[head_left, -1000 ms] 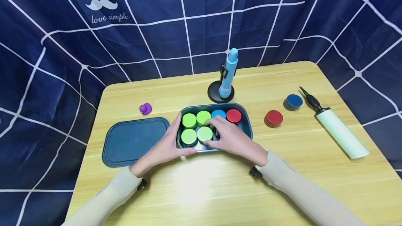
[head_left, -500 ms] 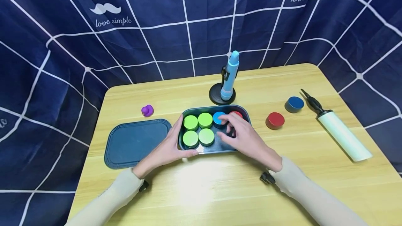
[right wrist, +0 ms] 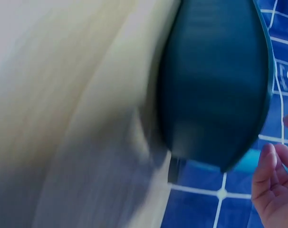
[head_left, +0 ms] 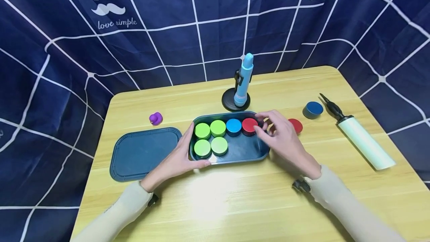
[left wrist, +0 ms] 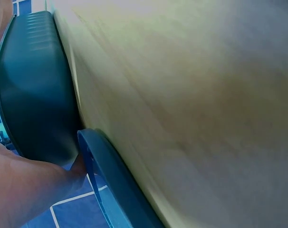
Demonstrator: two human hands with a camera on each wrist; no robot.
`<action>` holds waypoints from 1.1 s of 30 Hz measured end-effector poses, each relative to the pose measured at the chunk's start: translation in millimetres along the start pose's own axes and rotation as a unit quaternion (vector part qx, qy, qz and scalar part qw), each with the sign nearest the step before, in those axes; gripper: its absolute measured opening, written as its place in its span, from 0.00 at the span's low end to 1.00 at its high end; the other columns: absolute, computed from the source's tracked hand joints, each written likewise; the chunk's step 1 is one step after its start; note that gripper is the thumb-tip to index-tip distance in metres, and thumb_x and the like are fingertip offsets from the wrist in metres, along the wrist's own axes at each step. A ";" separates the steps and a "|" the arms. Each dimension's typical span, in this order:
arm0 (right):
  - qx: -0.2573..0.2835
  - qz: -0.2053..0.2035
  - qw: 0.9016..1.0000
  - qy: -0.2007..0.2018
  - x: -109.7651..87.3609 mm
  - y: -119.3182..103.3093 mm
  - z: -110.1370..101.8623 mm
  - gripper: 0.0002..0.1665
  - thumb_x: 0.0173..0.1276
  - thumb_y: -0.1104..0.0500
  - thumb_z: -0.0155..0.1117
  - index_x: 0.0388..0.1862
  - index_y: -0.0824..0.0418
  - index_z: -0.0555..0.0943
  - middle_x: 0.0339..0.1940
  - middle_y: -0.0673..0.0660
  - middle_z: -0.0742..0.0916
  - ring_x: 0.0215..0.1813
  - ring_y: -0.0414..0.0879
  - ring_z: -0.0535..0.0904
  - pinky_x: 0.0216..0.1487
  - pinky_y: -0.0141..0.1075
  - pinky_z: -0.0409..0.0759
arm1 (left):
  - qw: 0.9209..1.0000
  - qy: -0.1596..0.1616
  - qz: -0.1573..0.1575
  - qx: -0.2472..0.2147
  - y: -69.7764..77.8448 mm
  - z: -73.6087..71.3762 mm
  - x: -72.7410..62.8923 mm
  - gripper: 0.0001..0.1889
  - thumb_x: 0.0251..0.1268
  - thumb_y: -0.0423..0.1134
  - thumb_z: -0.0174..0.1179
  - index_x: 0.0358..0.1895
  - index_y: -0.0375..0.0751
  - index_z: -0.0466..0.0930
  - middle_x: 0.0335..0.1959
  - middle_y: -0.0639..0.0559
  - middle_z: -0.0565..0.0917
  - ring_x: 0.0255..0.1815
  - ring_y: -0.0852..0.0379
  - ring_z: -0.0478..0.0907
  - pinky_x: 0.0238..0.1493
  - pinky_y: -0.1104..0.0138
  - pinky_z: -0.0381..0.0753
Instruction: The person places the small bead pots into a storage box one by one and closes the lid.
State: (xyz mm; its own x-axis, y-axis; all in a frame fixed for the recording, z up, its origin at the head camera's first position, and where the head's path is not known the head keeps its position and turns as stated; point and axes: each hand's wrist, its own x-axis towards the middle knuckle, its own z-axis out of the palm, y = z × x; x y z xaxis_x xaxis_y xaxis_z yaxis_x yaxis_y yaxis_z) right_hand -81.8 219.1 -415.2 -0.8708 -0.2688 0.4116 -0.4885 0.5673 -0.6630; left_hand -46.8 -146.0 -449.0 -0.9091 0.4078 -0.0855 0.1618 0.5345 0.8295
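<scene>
In the head view, a dark blue oblong box (head_left: 246, 152) contains several squat round pieces. Green ones (head_left: 202, 148) fill its left part; a blue one (head_left: 233, 126) and a red one (head_left: 249, 126) stand in the back row. My left hand (head_left: 176, 158) holds the box's left end, thumb along the front wall and fingers round the side. Over the box's right end is my right hand (head_left: 282, 137), fingers loosely bent, thumb and forefinger apart beside the red piece, nothing visible between them. The right wrist view shows this hand (right wrist: 277, 185) beyond the box wall (right wrist: 215, 85).
The matching flat lid (head_left: 144, 154) lies left of the box, below a small purple duck-like figure (head_left: 156, 118). Behind the box, a light blue pen-like device (head_left: 244, 81) stands on a black base. At right are a red piece (head_left: 295, 125), a blue piece (head_left: 312, 110) and a hand pump (head_left: 364, 141).
My right hand has moved right, from the front green piece across the box to its right end, uncovering the blue and red pieces. My left hand has stayed at the box's left end.
</scene>
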 end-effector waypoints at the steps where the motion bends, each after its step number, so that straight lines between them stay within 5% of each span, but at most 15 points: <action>1: -0.001 0.002 1.000 0.007 0.0 2.6 -3.7 0.21 0.70 0.66 0.78 0.61 0.63 0.85 0.47 0.57 0.86 0.40 0.44 0.79 0.36 0.26 0.78 | 1.000 0.000 0.001 0.000 0.1 -0.1 -0.2 0.71 0.60 0.63 0.80 0.92 0.57 0.31 0.92 0.52 0.38 0.90 0.44 0.39 0.81 0.34 0.49; 9: -0.037 0.018 0.996 0.079 -1.5 23.3 -35.7 0.19 0.70 0.68 0.76 0.59 0.64 0.87 0.45 0.53 0.86 0.30 0.38 0.76 0.38 0.27 0.71 | 1.000 0.000 0.004 -0.001 -1.9 -0.6 0.6 0.71 0.60 0.63 0.80 0.92 0.57 0.30 0.92 0.54 0.38 0.90 0.48 0.38 0.82 0.35 0.49; 19: -0.084 0.095 0.982 0.143 -5.1 63.4 -70.7 0.22 0.71 0.58 0.77 0.62 0.62 0.87 0.35 0.56 0.81 0.34 0.37 0.72 0.48 0.32 0.63 | 1.000 -0.001 0.007 -0.002 1.0 -1.3 0.1 0.71 0.61 0.63 0.80 0.92 0.57 0.30 0.92 0.52 0.38 0.90 0.44 0.38 0.80 0.32 0.48; 25: -0.112 0.148 0.975 0.119 -9.0 83.1 -89.5 0.28 0.74 0.52 0.75 0.67 0.63 0.84 0.39 0.62 0.80 0.37 0.39 0.71 0.50 0.36 0.62 | 1.000 -0.005 -0.002 -0.002 0.1 -0.3 2.0 0.72 0.60 0.65 0.80 0.92 0.59 0.30 0.92 0.55 0.37 0.90 0.46 0.38 0.80 0.31 0.49; 33: -0.141 0.179 0.971 0.068 -9.0 105.6 -102.9 0.36 0.77 0.49 0.72 0.75 0.69 0.78 0.46 0.66 0.79 0.48 0.57 0.72 0.48 0.46 0.63 | 1.000 0.000 -0.006 0.000 -2.8 0.2 -0.8 0.72 0.59 0.64 0.80 0.92 0.60 0.30 0.91 0.56 0.38 0.90 0.48 0.38 0.80 0.33 0.50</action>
State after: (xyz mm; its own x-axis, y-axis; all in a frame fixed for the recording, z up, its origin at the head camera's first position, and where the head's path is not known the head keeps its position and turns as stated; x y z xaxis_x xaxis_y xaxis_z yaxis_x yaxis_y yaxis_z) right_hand -119.9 361.5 -424.5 -0.9574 0.0788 0.2780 -0.1053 0.8007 -0.5897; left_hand -46.4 -147.8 -451.4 -0.9111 0.4012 -0.0944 0.1513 0.5387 0.8288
